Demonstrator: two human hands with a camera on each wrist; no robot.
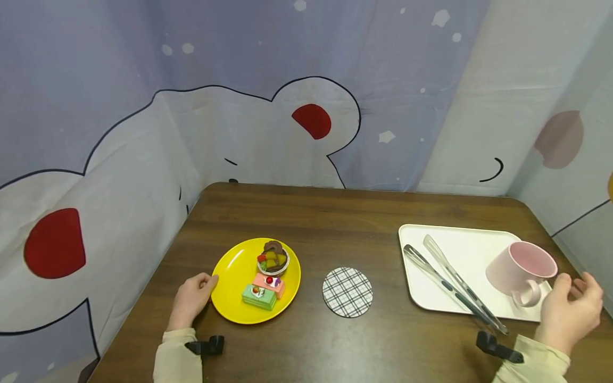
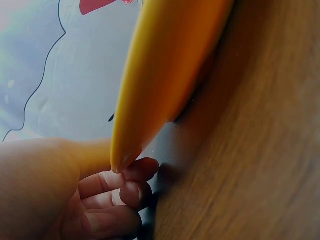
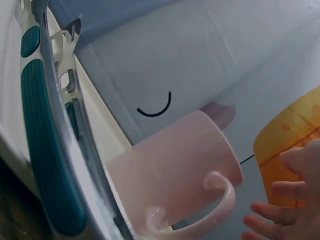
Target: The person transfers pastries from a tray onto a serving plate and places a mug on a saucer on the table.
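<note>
My left hand [image 1: 192,299] pinches the left rim of a yellow plate [image 1: 234,287]; in the left wrist view its thumb and curled fingers [image 2: 142,170] meet at the edge of the plate [image 2: 155,75]. The plate bears a fruit tart [image 1: 273,259], a pink cake piece [image 1: 278,289] and a green one [image 1: 259,298]. Just right of a pink mug [image 1: 507,268], my right hand [image 1: 572,308] holds nothing, its fingers relaxed and slightly bent. In the right wrist view those fingers [image 3: 280,212] are apart from the mug [image 3: 175,165] and its handle.
The mug and metal tongs [image 1: 455,287] with dark green grips are on a white tray [image 1: 416,298] at the right; the tongs' ends stick out over its front edge. A round checked coaster [image 1: 347,292] lies between plate and tray. Patterned cloth [image 1: 258,133] hangs behind the wooden table [image 1: 335,213].
</note>
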